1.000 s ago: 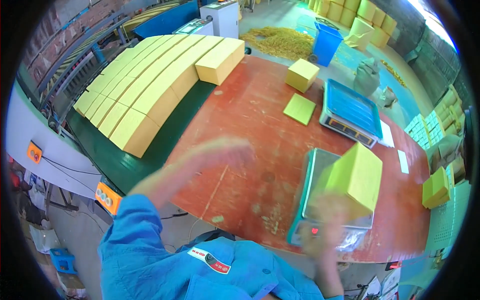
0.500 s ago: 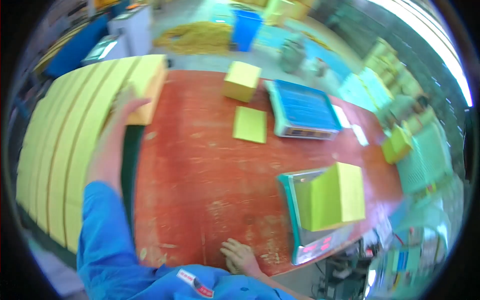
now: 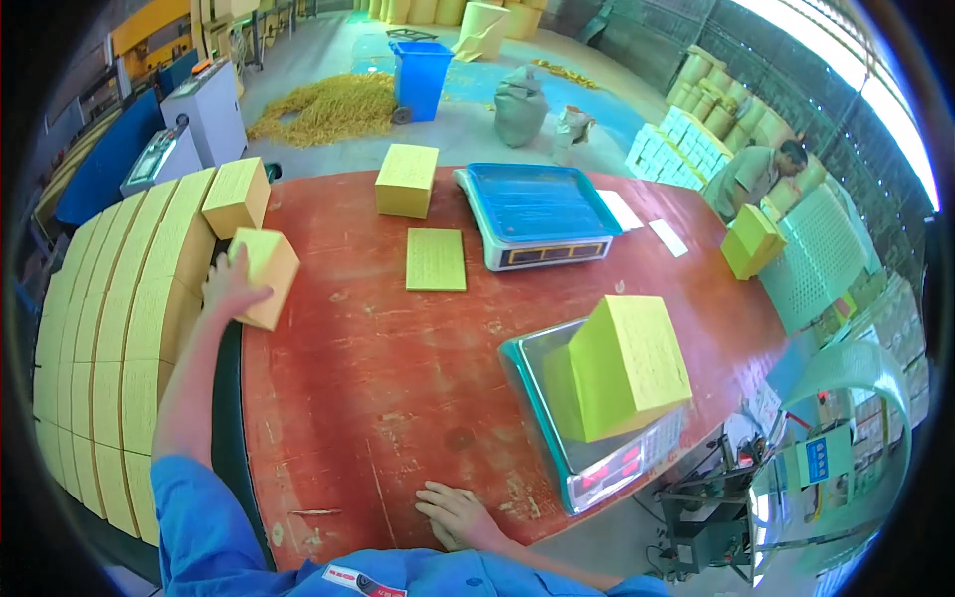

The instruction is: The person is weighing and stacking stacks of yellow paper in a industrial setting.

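Observation:
My left hand (image 3: 233, 288) grips a yellow paper block (image 3: 271, 261) from its left side, thumb on the near side and fingers over the top. This block stands at the table's left edge, apart from the long rows of similar yellow blocks (image 3: 117, 328). Another yellow block (image 3: 239, 195) sits just beyond it, at the end of the rows. My right hand (image 3: 460, 515) lies on the red table (image 3: 368, 398) near its front edge, fingers stretched out and holding nothing. To its right, a tall yellow block (image 3: 637, 363) stands on a scale with a lit red display (image 3: 609, 475).
A second scale with a blue top (image 3: 542, 204) stands at the back, beside a yellow block (image 3: 407, 181) and a flat yellow stack (image 3: 436, 261). White slips (image 3: 668, 238) lie right of it. A co-worker (image 3: 751, 179) bends beyond the table's far right corner, near more yellow blocks (image 3: 751, 242).
My left hand has drawn the yellow block away from the rows toward the table. The view has shifted, and my right hand still rests on the table.

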`<state>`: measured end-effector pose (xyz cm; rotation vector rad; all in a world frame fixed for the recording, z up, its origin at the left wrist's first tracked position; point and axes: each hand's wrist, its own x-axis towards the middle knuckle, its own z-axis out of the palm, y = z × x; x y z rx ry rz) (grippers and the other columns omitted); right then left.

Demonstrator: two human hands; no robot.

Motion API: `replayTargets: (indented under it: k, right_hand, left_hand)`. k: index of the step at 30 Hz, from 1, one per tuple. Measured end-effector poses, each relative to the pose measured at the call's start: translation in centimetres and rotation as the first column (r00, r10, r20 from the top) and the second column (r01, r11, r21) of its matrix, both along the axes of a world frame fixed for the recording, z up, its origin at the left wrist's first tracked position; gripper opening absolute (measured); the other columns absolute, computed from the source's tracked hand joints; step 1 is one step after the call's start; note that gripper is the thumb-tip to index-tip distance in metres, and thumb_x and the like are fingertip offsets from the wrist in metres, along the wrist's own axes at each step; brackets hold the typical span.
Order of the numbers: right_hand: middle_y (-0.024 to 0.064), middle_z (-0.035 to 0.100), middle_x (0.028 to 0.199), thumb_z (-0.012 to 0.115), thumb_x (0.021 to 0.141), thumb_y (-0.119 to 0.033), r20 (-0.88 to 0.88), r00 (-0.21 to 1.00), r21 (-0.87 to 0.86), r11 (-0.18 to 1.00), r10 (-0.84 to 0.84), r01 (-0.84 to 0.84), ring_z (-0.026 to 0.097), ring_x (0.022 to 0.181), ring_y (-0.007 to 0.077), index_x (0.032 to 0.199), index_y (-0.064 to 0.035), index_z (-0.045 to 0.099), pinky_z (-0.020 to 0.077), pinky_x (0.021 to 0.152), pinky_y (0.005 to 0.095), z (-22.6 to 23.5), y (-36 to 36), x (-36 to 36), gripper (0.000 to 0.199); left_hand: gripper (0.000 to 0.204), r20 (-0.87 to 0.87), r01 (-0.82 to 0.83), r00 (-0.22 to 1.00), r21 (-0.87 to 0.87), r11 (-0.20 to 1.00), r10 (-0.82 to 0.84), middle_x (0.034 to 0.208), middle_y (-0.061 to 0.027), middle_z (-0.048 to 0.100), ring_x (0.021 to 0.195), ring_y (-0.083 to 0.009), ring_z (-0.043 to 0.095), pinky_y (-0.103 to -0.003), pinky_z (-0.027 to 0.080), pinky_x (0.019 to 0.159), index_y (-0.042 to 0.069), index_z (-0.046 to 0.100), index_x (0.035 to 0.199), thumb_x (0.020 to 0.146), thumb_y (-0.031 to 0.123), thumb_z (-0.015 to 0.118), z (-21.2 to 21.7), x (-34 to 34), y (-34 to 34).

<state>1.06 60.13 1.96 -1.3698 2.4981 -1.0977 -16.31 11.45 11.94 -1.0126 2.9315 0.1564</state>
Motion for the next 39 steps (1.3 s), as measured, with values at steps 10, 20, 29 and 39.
replayTargets:
  k: [10, 20, 29, 39]
  right_hand:
    - [0.0153, 0.05, 0.138, 0.064, 0.084, -0.004, 0.004, 1.0, -0.498, 0.867, -0.005, 0.006, 0.049, 0.127, 0.033, 0.129, -0.0033, 0.054, 0.043, 0.103, 0.0415, 8.3, 5.1, -2.3, 0.047]
    - [0.02, 0.062, 0.121, 0.057, 0.09, -0.036, 0.564, 0.761, -0.15, 0.946, 0.321, -0.287, 0.061, 0.111, 0.033, 0.134, -0.0041, 0.05, 0.0482, 0.093, 0.0404, 5.7, 8.5, -5.7, 0.055]
    - [0.0185, 0.059, 0.123, 0.059, 0.09, -0.036, 0.402, 0.872, -0.193, 0.957, 0.279, -0.218, 0.057, 0.114, 0.0328, 0.131, -0.0014, 0.052, 0.0454, 0.096, 0.0409, 4.9, 11.6, -0.2, 0.054]
    - [0.0196, 0.057, 0.124, 0.061, 0.09, -0.035, 0.377, 0.911, -0.213, 0.973, 0.17, -0.093, 0.054, 0.117, 0.0341, 0.131, -0.0014, 0.051, 0.0436, 0.1, 0.0409, 2.5, 12.5, 3.6, 0.054]
  left_hand:
    - [0.105, 0.06, 0.806, 0.572, 0.142, 0.574, -0.818, 0.148, -0.0284, 0.028, 0.134, -0.0465, 0.032, -0.061, 0.027, 0.109, 0.018, 0.031, 0.15, 0.061, 0.048, 0.079, 4.1, 19.2, 29.1]
    - [0.087, -0.586, 0.272, 0.803, 0.525, 0.807, 0.111, 0.152, -0.0231, 0.028, 0.138, -0.0413, 0.031, -0.055, 0.029, 0.11, 0.016, 0.034, 0.147, 0.074, 0.039, 0.074, 0.2, 35.4, 42.5]
    - [0.069, -0.209, 0.583, 0.344, 0.812, -0.033, 0.916, 0.144, -0.0139, 0.044, 0.13, -0.0287, 0.046, -0.046, 0.04, 0.106, 0.014, 0.034, 0.146, 0.096, 0.062, 0.04, -5.7, 36.8, 51.0]
    - [0.062, -0.278, 0.641, 0.382, 0.766, -0.036, 0.882, 0.147, -0.0111, 0.042, 0.132, -0.0276, 0.043, -0.043, 0.034, 0.11, 0.007, 0.033, 0.147, 0.102, 0.048, 0.037, -7.2, 38.4, 50.4]
